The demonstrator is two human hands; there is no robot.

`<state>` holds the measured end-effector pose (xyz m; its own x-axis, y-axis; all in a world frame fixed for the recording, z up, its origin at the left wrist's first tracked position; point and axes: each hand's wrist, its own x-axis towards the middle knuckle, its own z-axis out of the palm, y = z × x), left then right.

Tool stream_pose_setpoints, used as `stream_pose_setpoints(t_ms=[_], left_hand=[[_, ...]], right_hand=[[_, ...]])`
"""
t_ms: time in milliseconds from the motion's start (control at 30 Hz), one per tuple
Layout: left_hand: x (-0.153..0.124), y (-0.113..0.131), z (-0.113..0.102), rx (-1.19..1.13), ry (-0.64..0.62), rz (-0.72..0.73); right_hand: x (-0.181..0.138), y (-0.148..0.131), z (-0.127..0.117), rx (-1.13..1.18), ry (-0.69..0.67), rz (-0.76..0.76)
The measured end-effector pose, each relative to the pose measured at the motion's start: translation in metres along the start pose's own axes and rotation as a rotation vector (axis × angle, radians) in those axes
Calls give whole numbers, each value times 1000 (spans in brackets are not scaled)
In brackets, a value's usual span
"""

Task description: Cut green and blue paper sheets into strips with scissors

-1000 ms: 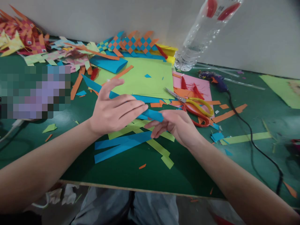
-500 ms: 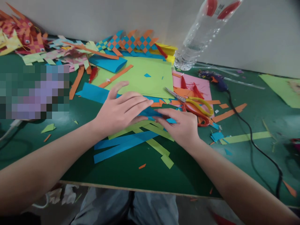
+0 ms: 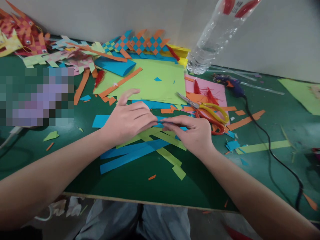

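Observation:
My left hand (image 3: pixel 128 120) lies palm down on a blue paper strip (image 3: pixel 100 120) that rests flat on the green table (image 3: pixel 135 181); its fingers are stretched out and press the strip. My right hand (image 3: pixel 193 131) meets it from the right, fingertips pinched on the same strip's right end. Most of the strip is hidden under both hands. Below them lie more blue strips (image 3: pixel 130 154) and light green strips (image 3: pixel 167 155).
Red and yellow scissors (image 3: pixel 208 115) lie just right of my right hand. A light green sheet (image 3: pixel 152 83), a pink sheet (image 3: pixel 215 91), woven paper pieces (image 3: pixel 142 43) and a plastic bottle (image 3: pixel 212 40) sit behind. A glue gun (image 3: pixel 230 83) with black cable (image 3: pixel 270 150) lies right.
The blue strip was held up between both hands, then was laid flat on the table. My right hand turned palm down and both hands now press the strip.

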<state>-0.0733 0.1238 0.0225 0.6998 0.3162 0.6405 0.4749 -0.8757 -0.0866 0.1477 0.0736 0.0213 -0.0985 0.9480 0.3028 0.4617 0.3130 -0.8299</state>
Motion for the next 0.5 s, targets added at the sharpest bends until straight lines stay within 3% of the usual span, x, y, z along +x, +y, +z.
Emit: stream_pose_setpoints(t_ms=[500], left_hand=[[1,-3,0,-54,-6,-26]], right_hand=[[4,4,0,115,10,78]])
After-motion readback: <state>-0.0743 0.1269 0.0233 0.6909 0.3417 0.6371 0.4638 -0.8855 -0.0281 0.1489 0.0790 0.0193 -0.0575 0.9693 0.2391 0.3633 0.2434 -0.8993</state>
